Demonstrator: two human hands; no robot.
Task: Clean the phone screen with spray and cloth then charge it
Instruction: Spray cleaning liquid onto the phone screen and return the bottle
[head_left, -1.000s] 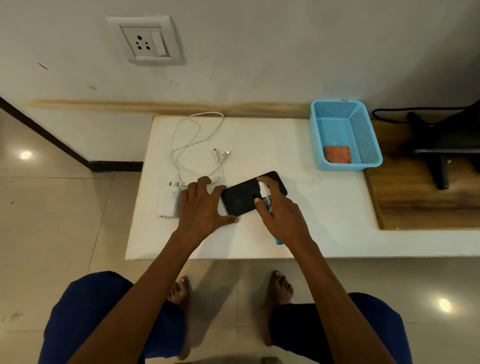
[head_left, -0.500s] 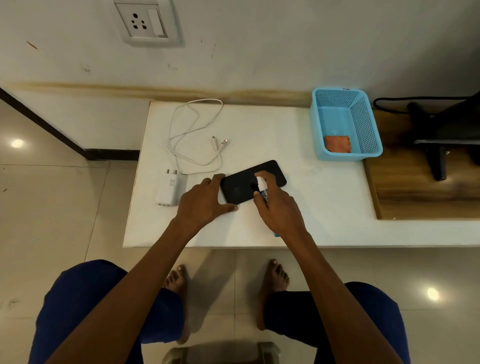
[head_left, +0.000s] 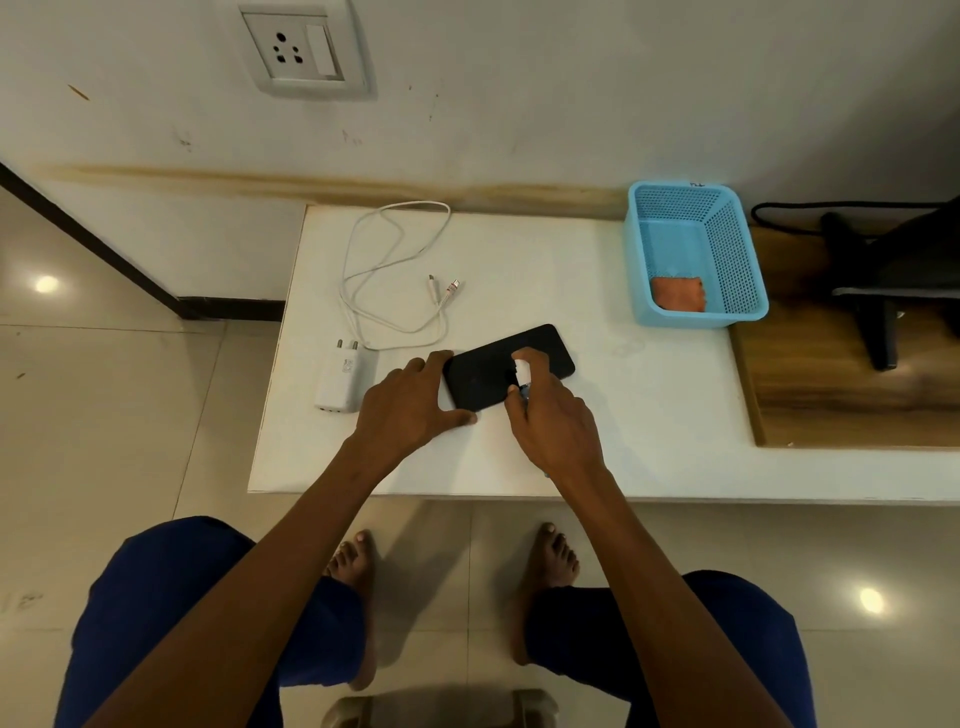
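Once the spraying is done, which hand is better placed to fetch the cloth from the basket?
Probably the right hand: the basket with the cloth sits on its side, though it first must put down the spray bottle. The left hand steadies the phone.

Charger (head_left: 341, 378) left of phone (head_left: 488, 370); cloth (head_left: 678, 294) in basket (head_left: 737, 249).

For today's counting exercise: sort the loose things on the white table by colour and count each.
White: 3, cable, charger, spray bottle
Black: 1, phone
Blue: 1, basket
Orange: 1, cloth, lying in the basket
Total: 6
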